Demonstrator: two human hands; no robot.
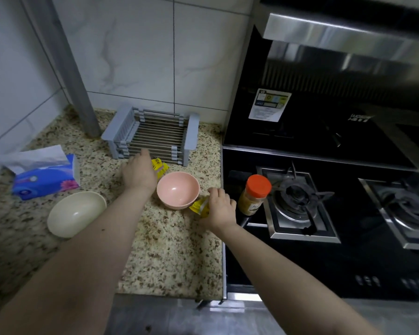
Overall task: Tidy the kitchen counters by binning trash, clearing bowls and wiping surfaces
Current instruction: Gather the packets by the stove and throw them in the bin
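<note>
Head view: binning trash; my left hand [139,174] covers one yellow wrapper [160,167], grip unclear, my right hand [221,207] pinches another yellow wrapper [200,207] near the counter's [169,250] stove edge; next, lift both.

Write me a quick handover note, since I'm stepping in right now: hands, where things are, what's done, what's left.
Left hand rests on a yellow wrapper in front of the drying rack. Right hand pinches a second yellow wrapper beside the pink bowl.
The cream bowl lies tilted on the counter, near the tissue pack. The spice jar stands on the stove edge.
Done: nothing visibly binned.
Left: bin both wrappers, clear both bowls, wipe.
</note>
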